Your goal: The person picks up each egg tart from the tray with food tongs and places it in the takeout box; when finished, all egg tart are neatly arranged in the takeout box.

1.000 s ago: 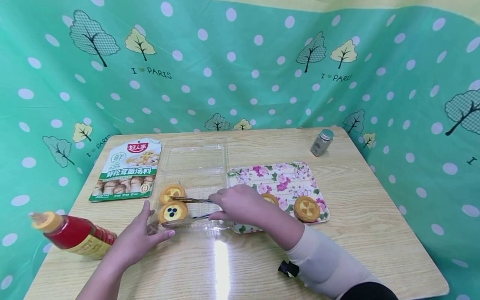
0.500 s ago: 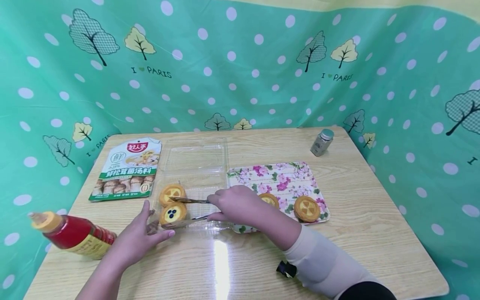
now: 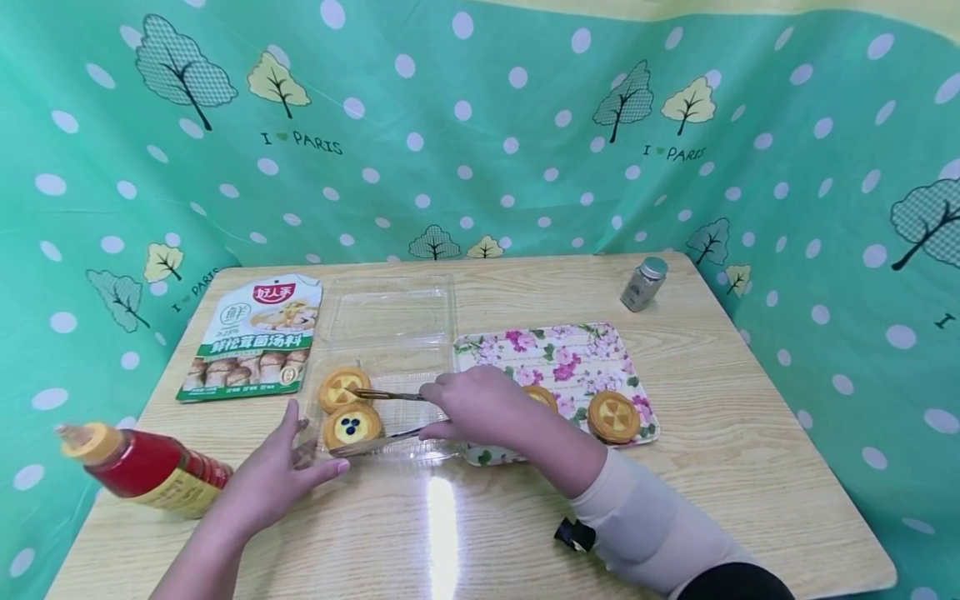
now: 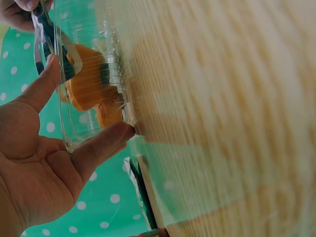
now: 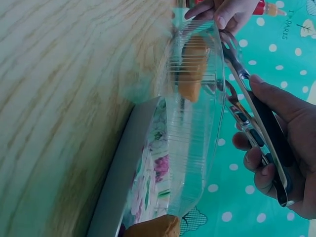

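Note:
My left hand [image 3: 273, 475] holds the near left corner of a clear plastic clamshell box [image 3: 397, 363], its thumb along the front side. My right hand [image 3: 480, 407] grips metal tongs [image 5: 261, 118] with dark handle inlays. The tongs' arms are spread, reaching into the box from the right. One tip lies at the plain egg tart [image 3: 342, 387], the other by the front wall near a tart topped with blueberries [image 3: 352, 427]. These two tarts sit against each other in the box's left part. The lid lies folded back.
On a floral tray [image 3: 573, 354] right of the box are two tarts, one partly behind my right forearm. A red squeeze bottle [image 3: 161, 471] stands left, a soup seasoning pouch [image 3: 251, 342] lies behind it, and a shaker jar [image 3: 643, 285] stands back right.
The blueberry tart has shifted slightly right and toward me in the box. The tongs' far tip has moved up a little over the plain tart. My left hand stays in place.

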`<state>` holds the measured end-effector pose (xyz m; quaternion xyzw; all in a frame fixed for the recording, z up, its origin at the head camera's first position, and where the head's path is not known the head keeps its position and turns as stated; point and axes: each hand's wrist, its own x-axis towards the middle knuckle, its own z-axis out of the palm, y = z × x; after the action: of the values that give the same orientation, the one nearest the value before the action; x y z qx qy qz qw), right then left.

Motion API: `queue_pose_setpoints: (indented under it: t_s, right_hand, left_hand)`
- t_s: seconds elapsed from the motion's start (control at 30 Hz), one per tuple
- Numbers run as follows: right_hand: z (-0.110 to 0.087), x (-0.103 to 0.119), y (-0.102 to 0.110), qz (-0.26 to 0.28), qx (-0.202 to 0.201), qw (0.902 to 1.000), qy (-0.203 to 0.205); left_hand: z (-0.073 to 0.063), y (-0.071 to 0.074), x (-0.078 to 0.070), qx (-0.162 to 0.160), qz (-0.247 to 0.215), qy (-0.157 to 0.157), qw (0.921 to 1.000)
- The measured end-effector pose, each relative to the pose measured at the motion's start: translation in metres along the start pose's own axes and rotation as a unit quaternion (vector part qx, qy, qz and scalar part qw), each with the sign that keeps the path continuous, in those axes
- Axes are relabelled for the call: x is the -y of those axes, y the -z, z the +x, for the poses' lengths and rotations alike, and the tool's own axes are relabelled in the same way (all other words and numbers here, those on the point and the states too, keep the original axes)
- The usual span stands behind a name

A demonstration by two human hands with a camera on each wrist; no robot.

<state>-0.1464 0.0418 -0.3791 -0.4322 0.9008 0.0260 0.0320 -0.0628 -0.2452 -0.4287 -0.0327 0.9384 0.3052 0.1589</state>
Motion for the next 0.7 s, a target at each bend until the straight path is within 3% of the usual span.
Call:
queue_pose_setpoints:
  t_s: [0.7]
  right_hand:
    - [-0.006,-0.009,0.018,0.044,0.002,0.9990,0.001]
  left_hand:
    - [-0.001,0.001,-0.001,-0.005,-0.002,-0.008,1.0000]
